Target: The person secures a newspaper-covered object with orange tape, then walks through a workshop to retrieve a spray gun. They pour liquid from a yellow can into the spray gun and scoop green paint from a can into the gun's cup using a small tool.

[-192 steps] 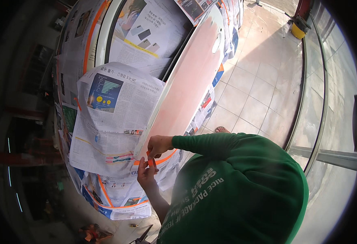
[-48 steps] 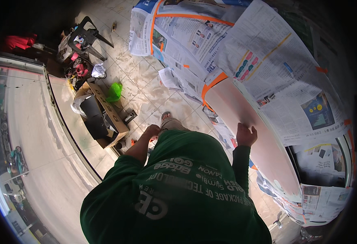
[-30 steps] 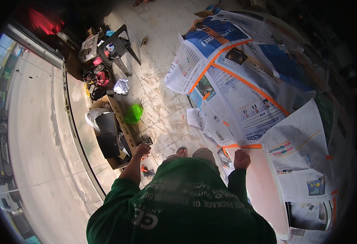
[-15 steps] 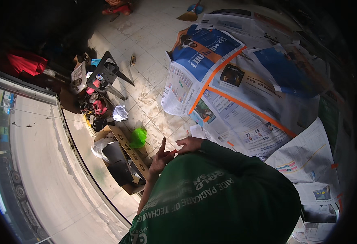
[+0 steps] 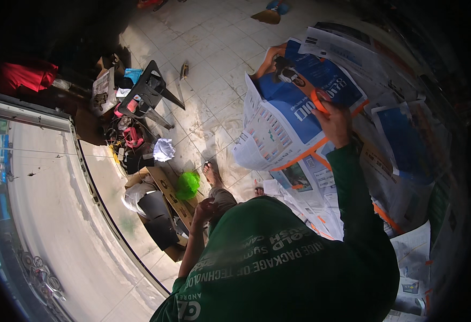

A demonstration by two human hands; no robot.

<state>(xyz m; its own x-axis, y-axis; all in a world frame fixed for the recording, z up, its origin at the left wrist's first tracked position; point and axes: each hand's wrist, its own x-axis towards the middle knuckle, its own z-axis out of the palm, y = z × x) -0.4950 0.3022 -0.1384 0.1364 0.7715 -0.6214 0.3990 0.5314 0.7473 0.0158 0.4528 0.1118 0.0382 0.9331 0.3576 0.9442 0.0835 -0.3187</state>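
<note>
The orange tape [image 5: 318,103] is over the blue-printed newspaper [image 5: 335,80] at my right, pinched by the thumb and fingers of my right hand [image 5: 335,124]; a moment ago my hands were together in front of me, and now they are well apart, so I judge that the right one alone is handling the tape; my left hand [image 5: 204,210] is beside my leg [image 5: 223,199], its fingers curled, and whether it holds anything I cannot tell; the tape looks bright and narrow, its shape partly hidden by my grip; matching orange strips [image 5: 306,153] edge the sheets nearby; farther left, on the tiled floor [image 5: 208,110], are a green bag [image 5: 187,184], crumpled white paper [image 5: 164,149] and a cardboard box [image 5: 167,190].
</note>
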